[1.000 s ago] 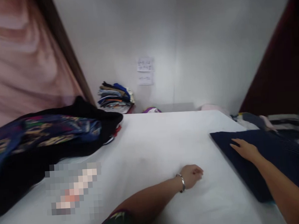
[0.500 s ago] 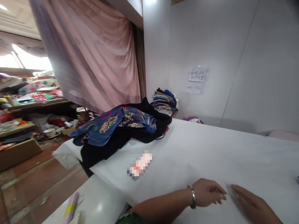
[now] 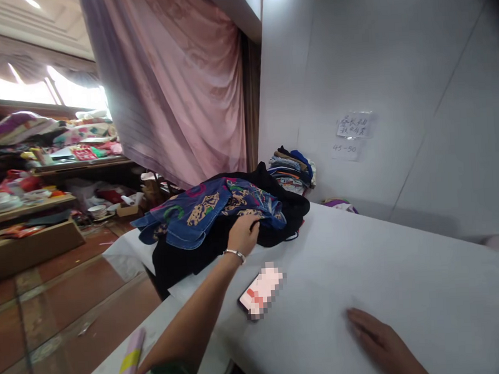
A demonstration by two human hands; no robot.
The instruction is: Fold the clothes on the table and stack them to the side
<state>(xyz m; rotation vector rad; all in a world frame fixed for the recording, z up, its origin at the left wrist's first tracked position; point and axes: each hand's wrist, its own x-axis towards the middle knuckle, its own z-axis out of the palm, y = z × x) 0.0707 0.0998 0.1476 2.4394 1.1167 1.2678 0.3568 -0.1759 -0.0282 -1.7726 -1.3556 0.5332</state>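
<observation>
A blue denim garment with a colourful pattern (image 3: 204, 211) lies on top of a black garment (image 3: 174, 263) in a heap at the table's far left. My left hand (image 3: 244, 236), with a silver bracelet on its wrist, reaches to the near edge of the patterned garment. Its fingers are bent onto the cloth, and the fingertips are partly hidden. Low over the white table (image 3: 404, 268), at the right, my right hand (image 3: 374, 334) holds nothing, its fingers loosely stretched. Between the hands lies a phone (image 3: 261, 295) with its lit screen partly blurred out.
Folded clothes (image 3: 292, 168) are stacked behind the heap, against the wall. A pink curtain (image 3: 177, 90) hangs at the back left. Handwritten paper signs (image 3: 353, 126) are on the wall. A pinkish roll with a yellow band (image 3: 131, 358) lies at the near left edge.
My left hand has moved from beside the right hand to the left and forward, onto the patterned garment. My right hand has shifted slightly left. The view has turned a little left.
</observation>
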